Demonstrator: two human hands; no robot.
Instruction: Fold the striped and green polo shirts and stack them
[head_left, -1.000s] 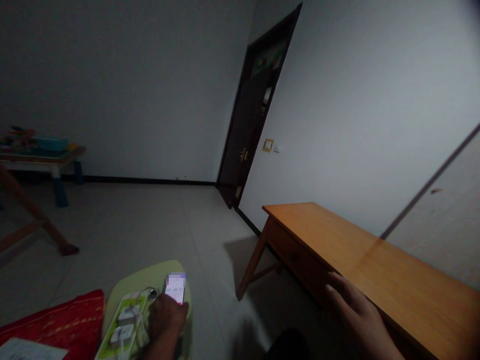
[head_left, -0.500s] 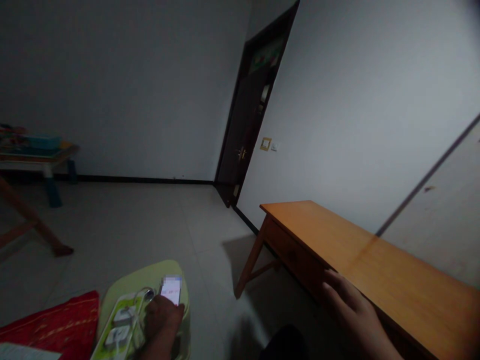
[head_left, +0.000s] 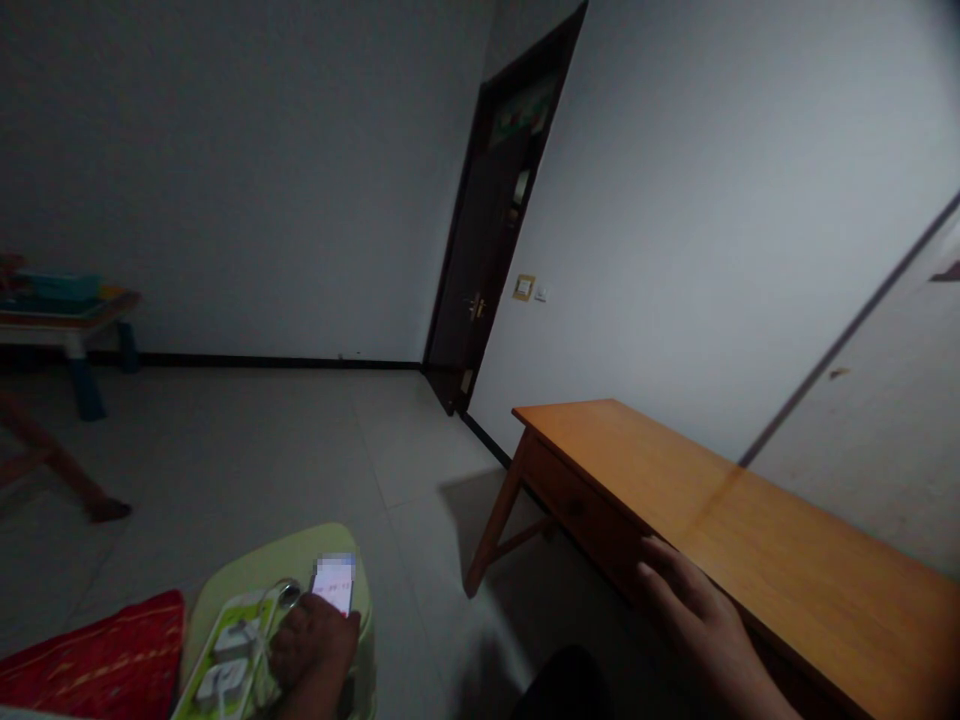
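Note:
At the lower left, my left hand (head_left: pixel 319 640) is curled over the lower end of a phone (head_left: pixel 334 582) with a lit screen. The phone lies on a pale green stool (head_left: pixel 259 562). Close by on the stool, a green-and-white power strip (head_left: pixel 247 612) carries white plug adapters (head_left: pixel 225 680) and a white cable. A small round metal ring (head_left: pixel 288 592) sits between the strip and the phone. My right hand (head_left: pixel 697 620) is open and holds nothing, its fingers stretched out beside the front edge of the wooden desk (head_left: pixel 675 480).
Red patterned cloth (head_left: pixel 112 655) lies left of the stool. A low table (head_left: pixel 82 322) with a teal box (head_left: pixel 64 287) stands at the far left, with a wooden leg (head_left: pixel 64 475) nearer. The dark door (head_left: pixel 480 250) is at the back. My dark knee (head_left: pixel 562 685) shows below.
The view has shifted slightly, so most things sit a little further left. My left hand stays at the phone, and my right hand stays open by the desk edge.

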